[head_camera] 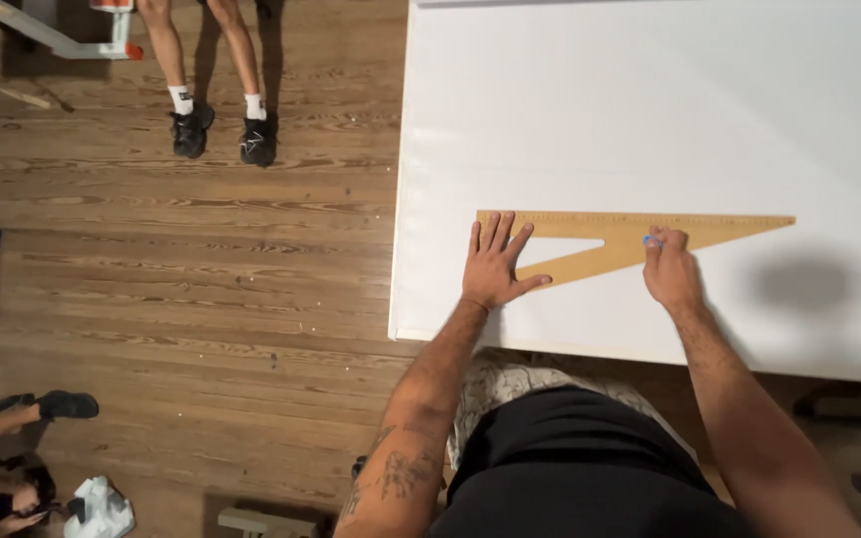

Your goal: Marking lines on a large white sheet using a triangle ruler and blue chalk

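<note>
We see a long, flat wooden set-square triangle (640, 239) with a triangular cut-out lying on a large white board (650, 110), its long straight edge turned away from us and its sharp tip pointing right. It sits near the board's near edge, with plenty of bare white surface beyond it and to the right. Our left hand (493, 264) lies flat on the triangle's wide left end, fingers spread wide, pressing down close to the board's left edge. Our right hand (670, 269) rests on the triangle's middle, fingers curled narrowly round a small blue marking tool (653, 240) touching the wood. Left of the board runs brown wooden plank flooring (201, 259), where another person's legs in black shoes (223, 134) stand well apart.
</note>
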